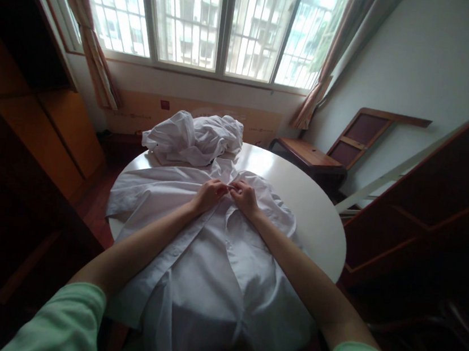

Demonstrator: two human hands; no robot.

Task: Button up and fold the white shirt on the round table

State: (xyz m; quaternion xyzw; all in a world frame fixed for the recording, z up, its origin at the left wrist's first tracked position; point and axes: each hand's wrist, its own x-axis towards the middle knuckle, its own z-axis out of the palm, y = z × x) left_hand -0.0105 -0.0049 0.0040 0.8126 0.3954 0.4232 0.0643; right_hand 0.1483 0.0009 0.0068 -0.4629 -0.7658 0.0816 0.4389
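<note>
Both hands pinch the shirt near its collar.
Left hand (209,194) and right hand (244,197) have fingers closed on the shirt (209,275), spread across the desk (315,214); a pile (194,136) lies at the far edge.

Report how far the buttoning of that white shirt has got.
Done: the white shirt lies spread flat on the round table. In hand: left hand and right hand pinch the placket near the collar. Left: lower placket looks open; the crumpled white pile lies untouched behind.
</note>
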